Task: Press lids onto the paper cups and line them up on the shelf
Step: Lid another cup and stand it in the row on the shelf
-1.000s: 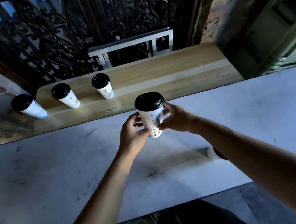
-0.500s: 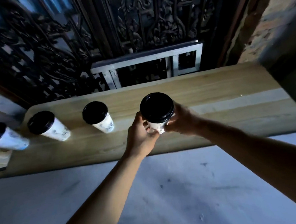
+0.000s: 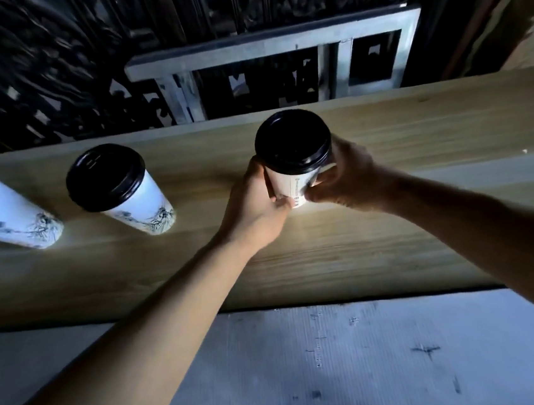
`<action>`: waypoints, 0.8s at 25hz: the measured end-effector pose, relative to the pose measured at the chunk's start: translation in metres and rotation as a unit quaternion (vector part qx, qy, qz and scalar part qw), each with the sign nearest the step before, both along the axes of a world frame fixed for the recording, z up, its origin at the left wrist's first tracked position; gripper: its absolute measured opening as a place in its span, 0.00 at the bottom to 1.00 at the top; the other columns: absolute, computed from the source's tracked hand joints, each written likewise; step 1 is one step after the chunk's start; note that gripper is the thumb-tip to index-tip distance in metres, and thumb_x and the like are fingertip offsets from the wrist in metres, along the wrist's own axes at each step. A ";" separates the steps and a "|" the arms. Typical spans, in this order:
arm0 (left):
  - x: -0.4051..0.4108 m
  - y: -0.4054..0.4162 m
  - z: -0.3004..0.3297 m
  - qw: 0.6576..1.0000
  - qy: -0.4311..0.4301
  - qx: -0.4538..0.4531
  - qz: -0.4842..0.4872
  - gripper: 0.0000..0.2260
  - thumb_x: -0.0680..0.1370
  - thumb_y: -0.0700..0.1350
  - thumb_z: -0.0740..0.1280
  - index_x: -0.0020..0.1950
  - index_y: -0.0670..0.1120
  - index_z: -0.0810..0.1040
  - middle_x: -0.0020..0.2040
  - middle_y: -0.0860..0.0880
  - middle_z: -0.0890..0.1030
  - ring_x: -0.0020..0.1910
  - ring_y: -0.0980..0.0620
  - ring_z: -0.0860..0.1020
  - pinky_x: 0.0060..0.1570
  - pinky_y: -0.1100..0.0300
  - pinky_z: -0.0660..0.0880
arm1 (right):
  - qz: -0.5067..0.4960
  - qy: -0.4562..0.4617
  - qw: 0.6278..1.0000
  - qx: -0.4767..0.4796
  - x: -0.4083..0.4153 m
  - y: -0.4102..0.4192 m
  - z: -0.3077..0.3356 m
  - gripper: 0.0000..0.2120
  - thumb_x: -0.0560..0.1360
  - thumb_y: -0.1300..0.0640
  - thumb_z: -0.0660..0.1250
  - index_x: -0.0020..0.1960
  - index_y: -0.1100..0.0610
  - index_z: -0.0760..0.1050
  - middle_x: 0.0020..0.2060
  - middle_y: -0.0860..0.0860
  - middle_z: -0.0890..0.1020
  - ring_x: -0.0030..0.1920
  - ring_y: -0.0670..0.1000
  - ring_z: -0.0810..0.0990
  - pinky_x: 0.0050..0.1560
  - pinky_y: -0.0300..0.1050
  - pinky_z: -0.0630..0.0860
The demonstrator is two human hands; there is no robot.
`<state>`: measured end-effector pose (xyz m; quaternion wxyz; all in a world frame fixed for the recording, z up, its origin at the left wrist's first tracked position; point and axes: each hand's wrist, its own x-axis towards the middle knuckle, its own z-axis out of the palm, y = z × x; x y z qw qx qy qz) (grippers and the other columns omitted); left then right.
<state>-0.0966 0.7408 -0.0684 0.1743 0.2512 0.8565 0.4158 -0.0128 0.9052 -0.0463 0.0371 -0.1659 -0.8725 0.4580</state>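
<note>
A white paper cup with a black lid [image 3: 292,143] stands over the wooden shelf [image 3: 393,222], its base at or just above the boards. My left hand [image 3: 255,210] grips its left side and my right hand [image 3: 345,177] grips its right side, fingers curled round the cup wall. To the left on the same shelf stand two more lidded cups: one near the middle [image 3: 119,188] and one at the frame's left edge [image 3: 3,213], partly cut off.
A grey-white marked table [image 3: 342,369] lies below the shelf, nearest to me. Behind the shelf are dark ornate ironwork [image 3: 48,77] and a pale metal frame [image 3: 276,49]. The shelf runs on to the right of the held cup.
Both hands have carried the lidded cup from over the grey table forward to the wooden shelf, to the right of the standing cups. The view has moved closer to the shelf.
</note>
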 end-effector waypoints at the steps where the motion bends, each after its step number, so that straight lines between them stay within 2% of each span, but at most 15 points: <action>1: -0.001 0.000 0.002 1.000 -0.002 -0.002 -0.003 0.25 0.72 0.38 0.77 0.67 0.48 0.74 0.58 0.50 0.84 0.57 0.52 0.83 0.54 0.63 0.82 | 0.001 0.003 1.000 -0.003 0.000 0.000 0.000 0.34 0.66 0.60 0.79 0.69 0.53 0.71 0.50 0.44 0.83 0.53 0.43 0.83 0.54 0.47 0.84; 3: -0.001 -0.001 0.004 1.000 -0.018 -0.005 -0.008 0.25 0.73 0.36 0.76 0.68 0.47 0.74 0.59 0.51 0.83 0.58 0.54 0.82 0.45 0.77 0.76 | 0.002 -0.001 1.000 -0.006 0.000 -0.002 0.000 0.36 0.64 0.55 0.79 0.69 0.53 0.70 0.53 0.47 0.84 0.55 0.46 0.83 0.54 0.54 0.84; 5: 0.000 -0.002 0.006 1.000 -0.027 0.005 -0.008 0.26 0.73 0.34 0.76 0.69 0.46 0.74 0.60 0.51 0.83 0.58 0.55 0.82 0.43 0.79 0.75 | 0.010 -0.009 1.000 -0.002 0.001 -0.004 0.002 0.39 0.61 0.49 0.76 0.70 0.53 0.69 0.54 0.49 0.84 0.56 0.48 0.83 0.54 0.55 0.84; 7: 0.003 -0.006 0.007 0.999 -0.030 0.008 -0.012 0.27 0.72 0.33 0.76 0.69 0.46 0.74 0.59 0.51 0.83 0.57 0.55 0.82 0.45 0.76 0.77 | 0.027 -0.027 0.999 0.012 0.004 -0.005 0.003 0.40 0.63 0.48 0.77 0.71 0.51 0.68 0.56 0.49 0.83 0.55 0.48 0.83 0.54 0.54 0.84; 9: 0.007 -0.008 0.006 0.999 -0.042 0.009 -0.013 0.27 0.72 0.32 0.75 0.69 0.45 0.73 0.59 0.49 0.83 0.57 0.54 0.83 0.49 0.71 0.79 | 0.035 -0.039 0.998 0.023 0.009 -0.005 0.002 0.37 0.67 0.52 0.78 0.72 0.50 0.67 0.57 0.50 0.84 0.55 0.48 0.83 0.55 0.52 0.84; 13: 0.013 -0.009 -0.002 0.997 -0.067 0.029 0.015 0.25 0.72 0.32 0.76 0.66 0.44 0.75 0.58 0.47 0.84 0.56 0.51 0.84 0.55 0.59 0.82 | 0.023 -0.051 0.998 0.041 0.016 -0.013 -0.007 0.31 0.71 0.54 0.77 0.70 0.51 0.69 0.58 0.48 0.84 0.56 0.47 0.82 0.56 0.44 0.80; 17: 0.018 -0.010 -0.004 0.998 -0.045 -0.003 0.033 0.21 0.71 0.36 0.77 0.63 0.44 0.78 0.55 0.50 0.84 0.53 0.52 0.84 0.57 0.57 0.82 | -0.006 -0.045 0.998 0.047 0.018 -0.019 -0.020 0.24 0.72 0.58 0.77 0.65 0.55 0.73 0.57 0.48 0.84 0.53 0.46 0.84 0.51 0.40 0.81; 18: 0.018 -0.010 -0.003 0.999 -0.032 -0.019 0.034 0.22 0.71 0.36 0.77 0.63 0.44 0.78 0.53 0.51 0.83 0.53 0.53 0.84 0.57 0.57 0.81 | -0.010 -0.049 0.997 0.054 0.018 -0.019 -0.020 0.26 0.71 0.59 0.76 0.66 0.56 0.73 0.57 0.49 0.84 0.54 0.47 0.84 0.51 0.39 0.81; 20: 0.019 -0.013 -0.002 0.998 -0.019 -0.031 0.042 0.26 0.70 0.36 0.77 0.67 0.45 0.75 0.52 0.52 0.82 0.53 0.51 0.83 0.58 0.53 0.81 | -0.015 -0.059 0.997 0.052 0.017 -0.020 -0.018 0.35 0.70 0.60 0.77 0.73 0.56 0.67 0.60 0.50 0.83 0.57 0.50 0.83 0.53 0.44 0.81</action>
